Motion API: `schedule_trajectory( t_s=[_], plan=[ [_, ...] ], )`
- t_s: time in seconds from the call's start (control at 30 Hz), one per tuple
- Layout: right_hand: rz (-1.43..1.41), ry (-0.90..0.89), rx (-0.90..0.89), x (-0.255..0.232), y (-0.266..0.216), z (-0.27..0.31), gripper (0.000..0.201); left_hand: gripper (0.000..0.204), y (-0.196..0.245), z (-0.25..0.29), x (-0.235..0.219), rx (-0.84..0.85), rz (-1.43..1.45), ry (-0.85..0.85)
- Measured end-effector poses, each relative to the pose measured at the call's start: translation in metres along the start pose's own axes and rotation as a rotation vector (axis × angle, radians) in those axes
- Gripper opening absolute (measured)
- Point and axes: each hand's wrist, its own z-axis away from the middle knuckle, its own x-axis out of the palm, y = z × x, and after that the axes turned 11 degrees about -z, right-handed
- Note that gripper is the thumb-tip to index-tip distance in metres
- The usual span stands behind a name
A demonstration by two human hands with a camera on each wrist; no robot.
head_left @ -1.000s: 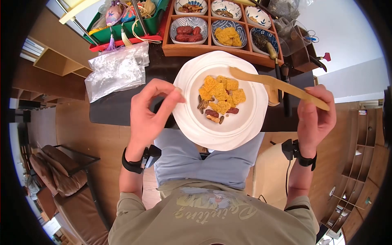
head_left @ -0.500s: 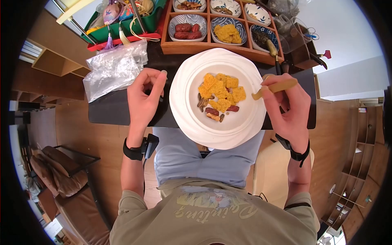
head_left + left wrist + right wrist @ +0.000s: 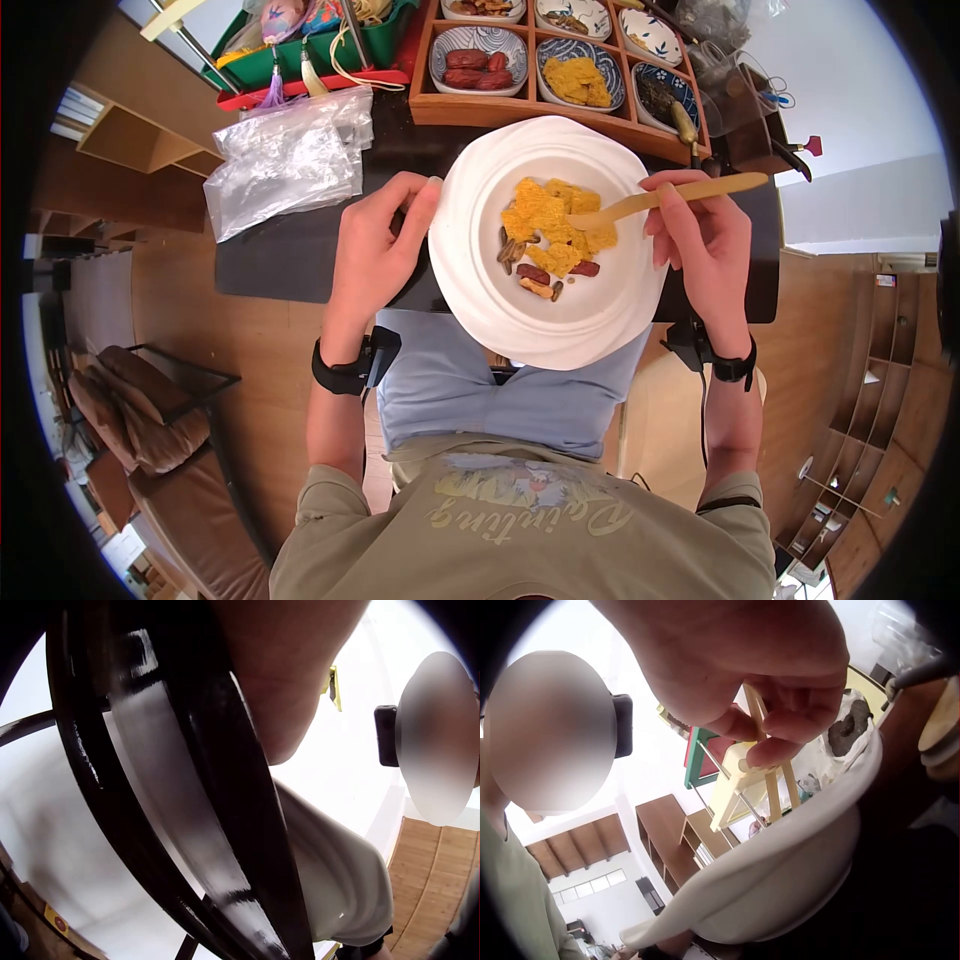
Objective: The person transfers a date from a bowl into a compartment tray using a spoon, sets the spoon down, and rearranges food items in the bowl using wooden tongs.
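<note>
A white wavy-rimmed plate (image 3: pixel 640 290) with a deep middle holds yellow square crackers (image 3: pixel 585 240), dark striped seeds (image 3: pixel 510 250), red date pieces (image 3: pixel 533 273) and a walnut piece (image 3: pixel 537 288). At its left rim is my left hand (image 3: pixel 375 245), thumb and curled forefinger on the edge. My right hand (image 3: pixel 705 240) pinches a flat wooden knife (image 3: pixel 700 188) on the plate's right side. The knife's blade end overlaps the crackers, its handle pointing right. From the right wrist view the plate (image 3: pixel 780 877) shows its underside, with the right hand (image 3: pixel 765 682) above.
Behind the plate stands a wooden divided tray (image 3: pixel 480 108) with small patterned bowls of dates, crackers and dried goods. A clear plastic bag (image 3: pixel 285 165) lies left, near a green basket (image 3: pixel 375 40). A brush-like tool (image 3: pixel 685 125) leans at the tray's right corner.
My right hand turned the knife and brought its blade end left over the crackers. My left hand left the rim briefly half a second ago and is back at it.
</note>
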Motion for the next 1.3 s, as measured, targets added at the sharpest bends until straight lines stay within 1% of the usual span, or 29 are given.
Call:
schedule_trajectory(
  t_s=[0.07, 0.17, 0.27, 0.4, 0.47, 0.7, 0.77, 0.8, 0.9, 0.93, 1.03, 1.1, 1.13, 1.2, 1.3],
  plan=[
    [-0.128, -0.044, 0.079, 0.0, 0.005, -0.006, 0.021, 0.023, 0.0, 0.0, 0.001, 0.008, 0.001, 0.012],
    [-0.167, -0.092, 0.127, 0.001, 0.004, -0.009, 0.022, 0.022, -0.001, 0.0, 0.001, 0.017, -0.006, 0.016],
    [-0.219, -0.129, 0.124, 0.005, 0.007, -0.01, 0.024, 0.022, 0.0, 0.0, 0.001, 0.02, -0.016, 0.016],
    [-0.222, -0.143, 0.144, 0.012, 0.011, -0.01, 0.023, 0.021, -0.001, 0.0, 0.001, 0.025, -0.015, 0.015],
    [-0.207, -0.151, 0.098, 0.013, 0.013, -0.009, 0.022, 0.02, 0.0, 0.0, 0.001, 0.022, -0.011, 0.019],
    [-0.226, -0.117, 0.053, 0.011, 0.007, 0.001, 0.02, 0.019, -0.001, 0.001, 0.001, 0.024, -0.014, 0.023],
    [-0.246, -0.033, -0.032, 0.011, 0.003, 0.002, 0.02, 0.019, -0.001, 0.001, 0.001, 0.026, -0.019, 0.024],
    [-0.244, -0.034, -0.032, 0.009, 0.0, 0.001, 0.02, 0.018, -0.001, 0.001, 0.001, 0.029, -0.025, 0.025],
    [-0.198, 0.055, -0.149, -0.007, -0.012, -0.003, 0.023, 0.018, -0.001, 0.001, 0.001, 0.032, -0.024, 0.026],
    [-0.198, 0.063, -0.216, -0.012, -0.013, -0.006, 0.024, 0.018, -0.001, 0.001, 0.001, 0.031, -0.024, 0.027],
    [-0.161, 0.072, -0.214, -0.014, -0.009, -0.016, 0.024, 0.018, 0.001, 0.001, 0.001, 0.027, -0.014, 0.018],
    [-0.088, 0.058, -0.231, -0.013, -0.001, -0.027, 0.025, 0.018, 0.001, 0.001, 0.001, 0.017, -0.028, 0.021],
    [-0.088, 0.056, -0.234, -0.014, -0.002, -0.034, 0.025, 0.018, 0.001, 0.0, 0.0, 0.017, -0.028, 0.024],
    [-0.079, 0.12, -0.259, -0.019, -0.005, -0.052, 0.025, 0.018, 0.001, 0.001, 0.0, 0.026, -0.026, 0.022],
    [-0.103, 0.113, -0.285, -0.023, -0.006, -0.087, 0.028, 0.018, 0.0, 0.001, 0.002, 0.043, -0.038, 0.033]
  ],
)
